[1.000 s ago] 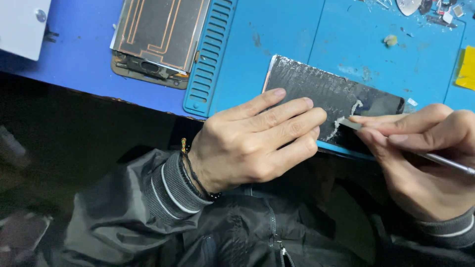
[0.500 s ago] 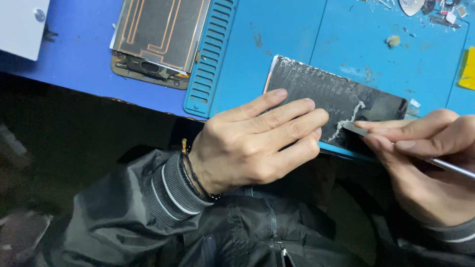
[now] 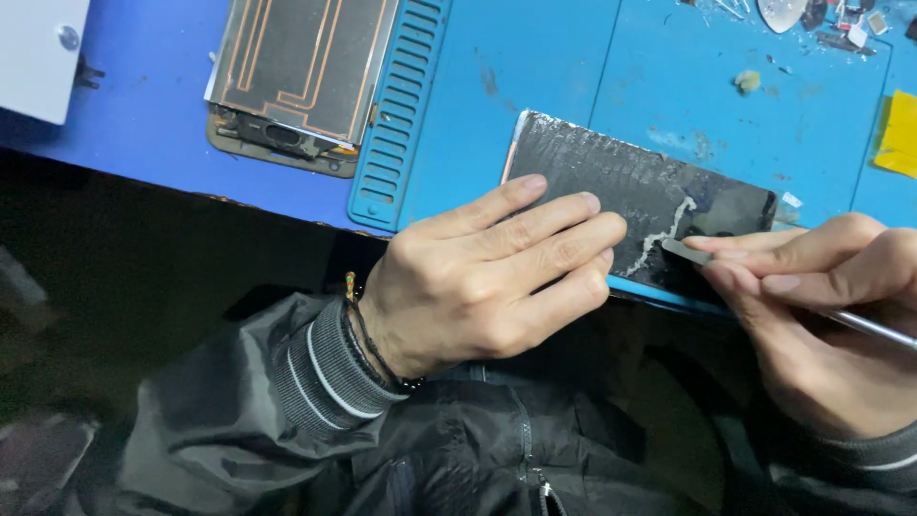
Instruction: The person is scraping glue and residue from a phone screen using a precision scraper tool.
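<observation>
A black phone screen panel smeared with whitish glue residue lies on the blue work mat, near its front edge. My left hand lies flat across the panel's near left part and presses it down. In my right hand I pinch a thin metal scraper tool; its flat tip rests on the panel's right part beside a curl of lifted white residue.
A phone frame with copper coil traces lies at the back left on the blue table. A white box sits at the far left. A yellow pad, small parts and a pick lie at the mat's far right.
The scraper tip and my right hand have shifted slightly right along the panel, and the curl of white residue has grown. My left hand has stayed put.
</observation>
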